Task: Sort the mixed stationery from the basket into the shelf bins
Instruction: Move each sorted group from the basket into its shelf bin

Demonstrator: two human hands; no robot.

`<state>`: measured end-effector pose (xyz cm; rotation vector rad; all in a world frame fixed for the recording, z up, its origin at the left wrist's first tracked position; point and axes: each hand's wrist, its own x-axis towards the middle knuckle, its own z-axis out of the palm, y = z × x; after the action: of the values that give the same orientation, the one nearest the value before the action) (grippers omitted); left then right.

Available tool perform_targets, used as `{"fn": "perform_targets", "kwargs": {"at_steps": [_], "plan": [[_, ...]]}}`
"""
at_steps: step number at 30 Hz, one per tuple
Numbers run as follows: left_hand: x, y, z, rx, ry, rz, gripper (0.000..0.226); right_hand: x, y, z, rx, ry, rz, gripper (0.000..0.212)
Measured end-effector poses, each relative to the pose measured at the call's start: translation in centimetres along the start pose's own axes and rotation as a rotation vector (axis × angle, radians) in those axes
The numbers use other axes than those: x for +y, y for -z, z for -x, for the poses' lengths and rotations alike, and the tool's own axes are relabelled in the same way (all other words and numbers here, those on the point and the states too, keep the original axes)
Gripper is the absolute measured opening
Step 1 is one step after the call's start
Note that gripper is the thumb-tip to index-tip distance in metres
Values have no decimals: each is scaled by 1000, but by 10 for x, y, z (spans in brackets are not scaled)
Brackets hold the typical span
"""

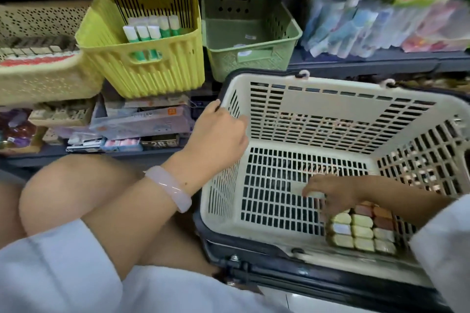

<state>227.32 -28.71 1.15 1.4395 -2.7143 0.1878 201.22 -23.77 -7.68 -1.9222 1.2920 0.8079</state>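
In the lower right of the frame the right hand (328,193) reaches down to the slatted floor of the cream basket (330,99), its fingers curled over a small pale item (315,195) that lies directly under the fingertips; whether they already pinch it or only touch it cannot be told, since the hand hides most of it. What shows of the item runs roughly left to right across the frame, so the fingers come at it from above and across its long side. Just right of and below that hand, touching or nearly so, sits a block of small erasers (362,229) in cream, yellow and brown, packed in rows. The left hand (216,134), at frame centre, grips the basket's left rim with fingers hooked over the edge, steadying it. The right hand is plainly the nearer one for the pick. The shelf bins stand above: the yellow bin (142,68) at upper left, the green bin (251,56) just right of it.
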Motion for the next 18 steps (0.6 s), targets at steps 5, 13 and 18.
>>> {"fn": "perform_targets", "kwargs": {"at_steps": [5,13,18], "plan": [[-1,-11,2,50,12,-29,25,19,-33,5,-35,18,155,80],[-1,-11,4,63,18,-25,26,27,-50,3,90,51,343,70],[-1,-12,5,81,3,-28,25,34,-45,4,121,16,263,50]]}}
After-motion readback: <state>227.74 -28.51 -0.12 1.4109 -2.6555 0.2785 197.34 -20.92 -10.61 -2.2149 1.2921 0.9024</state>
